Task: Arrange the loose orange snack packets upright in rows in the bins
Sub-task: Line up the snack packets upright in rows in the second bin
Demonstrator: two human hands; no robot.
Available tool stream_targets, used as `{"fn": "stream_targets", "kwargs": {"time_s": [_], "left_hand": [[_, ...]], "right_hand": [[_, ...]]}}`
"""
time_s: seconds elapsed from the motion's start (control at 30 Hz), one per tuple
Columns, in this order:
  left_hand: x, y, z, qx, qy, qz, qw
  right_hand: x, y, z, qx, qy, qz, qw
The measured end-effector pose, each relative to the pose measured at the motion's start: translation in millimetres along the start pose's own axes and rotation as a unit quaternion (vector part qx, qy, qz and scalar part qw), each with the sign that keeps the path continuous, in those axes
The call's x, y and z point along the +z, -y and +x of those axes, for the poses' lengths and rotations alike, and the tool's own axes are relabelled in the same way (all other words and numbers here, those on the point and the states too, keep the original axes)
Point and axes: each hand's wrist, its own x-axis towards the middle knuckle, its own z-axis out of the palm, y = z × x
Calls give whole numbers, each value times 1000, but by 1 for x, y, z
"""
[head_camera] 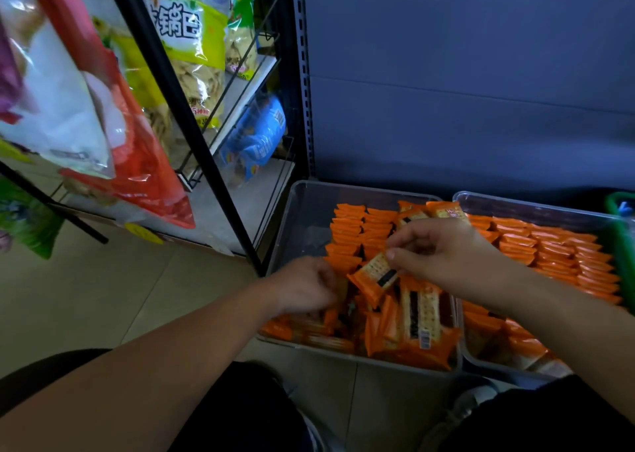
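Two clear plastic bins stand on the floor, the left bin (302, 204) and the right bin (515, 204). Upright rows of orange packets (347, 231) fill the far half of the left bin, and more rows (567, 255) fill the right bin. Loose packets (415, 331) lie jumbled at the near end of the left bin. My right hand (443, 252) pinches one orange packet (374, 278) by its top edge above the pile. My left hand (304, 285) has its fingers curled down among the loose packets at the row's near end; what it holds is hidden.
A black wire rack (192, 107) with large snack bags stands at the left. A grey shelf back panel (464, 90) rises behind the bins. A green basket (622, 245) touches the right bin's far right corner. Tiled floor (86, 297) lies to the left.
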Motion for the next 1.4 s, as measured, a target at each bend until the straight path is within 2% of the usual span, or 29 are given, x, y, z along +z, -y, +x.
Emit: {"fn": "stream_targets", "kwargs": {"time_s": [0.13, 0.27, 0.4, 0.47, 0.53, 0.6, 0.67, 0.73, 0.83, 0.97, 1.07, 1.23, 1.3, 1.4], "left_hand": [[-39, -18, -30, -47, -48, -104, 992], [-67, -28, -61, -39, -82, -229, 969], [-68, -31, -81, 20, -50, -370, 927], [-65, -22, -81, 40, -44, -398, 916], [-59, -4, -73, 55, -77, -306, 947], [-53, 21, -57, 85, -141, -104, 981], [-46, 35, -42, 90, -138, 46, 985], [-39, 34, -28, 100, -114, 111, 982], [-21, 21, -6, 104, -71, 69, 990], [9, 34, 48, 73, -8, 15, 997], [30, 67, 101, 69, 0, 80, 994], [22, 37, 83, 77, 30, 230, 970], [19, 37, 81, 50, 57, 245, 967], [8, 25, 67, 16, 56, 186, 981]], "right_hand": [[12, 11, -5, -58, 18, -24, 998], [37, 27, -12, -95, 76, -60, 991], [56, 34, -12, -150, 38, -7, 988], [57, 29, -7, -129, 16, 43, 991], [52, 24, -4, -57, 13, 107, 992], [49, 18, -2, 18, 26, 176, 984], [48, 16, -1, 56, 28, 216, 974], [46, 16, 1, 68, -1, 230, 971], [37, 16, 6, 91, -38, 235, 967], [17, 4, 10, 123, -41, 256, 958], [5, -3, 9, 131, -43, 276, 951], [-3, -5, 10, 134, -41, 271, 952], [-4, -4, 10, 141, -31, 274, 951], [-4, 1, 9, 142, -24, 273, 951]]}}
